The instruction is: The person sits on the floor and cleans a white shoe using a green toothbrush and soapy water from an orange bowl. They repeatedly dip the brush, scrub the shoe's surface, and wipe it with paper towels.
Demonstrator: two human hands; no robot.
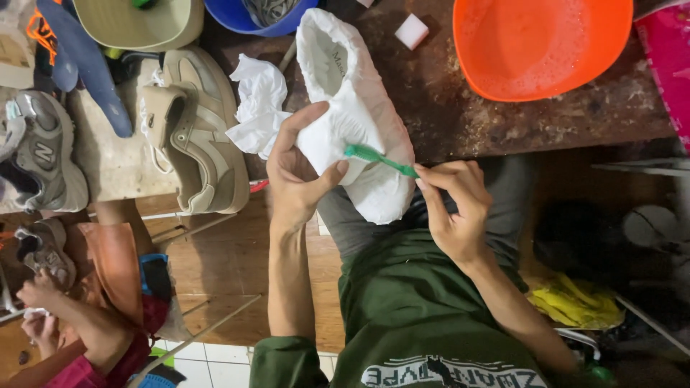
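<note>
A shoe wrapped all over in white tissue paper [352,108] lies on the edge of a dark wooden table [460,108], toe toward me. My left hand [295,172] grips its side, thumb pressed on the paper. My right hand [453,208] pinches a green toothbrush [377,158] whose head rests against the wrapped shoe near my left thumb. Loose crumpled tissue [259,100] hangs beside the shoe on its left.
An orange basin [539,50] with sudsy water stands at the back right, a white sponge block [412,31] beside it. A beige sneaker [198,129] and a grey sneaker [43,151] sit left. Another person's hands [39,309] work at lower left. Yellow cloth [575,305] lies on the floor.
</note>
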